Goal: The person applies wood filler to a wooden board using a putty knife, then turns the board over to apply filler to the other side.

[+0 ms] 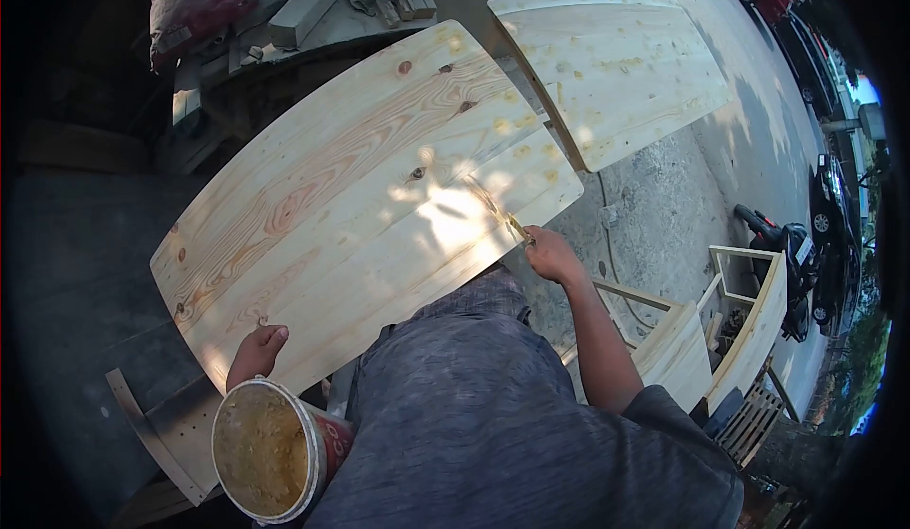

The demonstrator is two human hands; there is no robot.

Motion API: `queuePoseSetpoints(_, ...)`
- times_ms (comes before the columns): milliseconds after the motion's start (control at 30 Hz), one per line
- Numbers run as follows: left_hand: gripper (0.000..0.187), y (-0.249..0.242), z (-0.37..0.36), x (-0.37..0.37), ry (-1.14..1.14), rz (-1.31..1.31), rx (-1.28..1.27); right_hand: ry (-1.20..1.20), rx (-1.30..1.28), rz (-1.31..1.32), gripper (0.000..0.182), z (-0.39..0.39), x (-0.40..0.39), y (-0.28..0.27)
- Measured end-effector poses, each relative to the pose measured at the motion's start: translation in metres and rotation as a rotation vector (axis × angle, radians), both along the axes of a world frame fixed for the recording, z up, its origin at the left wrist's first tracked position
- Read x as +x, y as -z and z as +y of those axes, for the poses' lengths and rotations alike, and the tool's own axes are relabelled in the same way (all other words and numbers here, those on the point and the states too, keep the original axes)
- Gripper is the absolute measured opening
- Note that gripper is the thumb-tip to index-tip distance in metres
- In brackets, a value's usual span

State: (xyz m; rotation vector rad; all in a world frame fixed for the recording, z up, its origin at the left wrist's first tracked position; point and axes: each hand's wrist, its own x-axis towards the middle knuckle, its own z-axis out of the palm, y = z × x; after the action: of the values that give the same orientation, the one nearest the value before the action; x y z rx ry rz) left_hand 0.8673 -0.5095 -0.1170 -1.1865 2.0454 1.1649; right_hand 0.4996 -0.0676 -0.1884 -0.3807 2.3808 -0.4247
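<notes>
A large pale wooden panel [313, 207] with curved long edges, knots and yellowish patches lies before me. My right hand [552, 254], at its right edge, is closed round a slim putty knife [515, 227] smeared yellow-brown, angled over a sunlit spot on the wood. My left hand [256, 354] is curled at the panel's near left edge; what its fingers hold is hidden. Just below it, against my body, is a white bucket [315, 463] with yellow-brown paste inside, covering my left forearm.
A second wooden panel [616, 74] with yellow patches stands beyond the first. Wood offcuts [308, 8] and a red sack [194, 3] are at the upper left. Wooden frames [749, 330] stand at the right, near a parked motorcycle [791, 254] and cars [834, 197] along a road.
</notes>
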Motion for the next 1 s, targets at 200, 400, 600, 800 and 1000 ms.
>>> queuePoseSetpoints(200, 0.047, 0.008, 0.000, 0.004, 0.004, -0.028, 0.028, -0.136, 0.008, 0.274, 0.044, -0.013, 0.034, 0.050)
queuePoseSetpoints(400, 0.050, 0.001, -0.005, -0.007, 0.029, 0.013, 0.013, -0.212, 0.159, 0.212, 0.035, -0.035, 0.020, 0.004)
queuePoseSetpoints(600, 0.050, -0.008, -0.004, -0.023, 0.083, -0.006, 0.004, -0.316, 0.210, 0.210, 0.030, -0.025, 0.026, 0.029)
queuePoseSetpoints(800, 0.051, 0.003, -0.003, -0.020, 0.105, 0.010, -0.005, -0.204, 0.106, 0.369, 0.032, -0.047, 0.009, 0.012)
queuePoseSetpoints(1000, 0.051, -0.016, -0.003, -0.025, 0.079, 0.010, 0.002, -0.351, 0.193, 0.189, 0.034, -0.002, 0.035, 0.040)
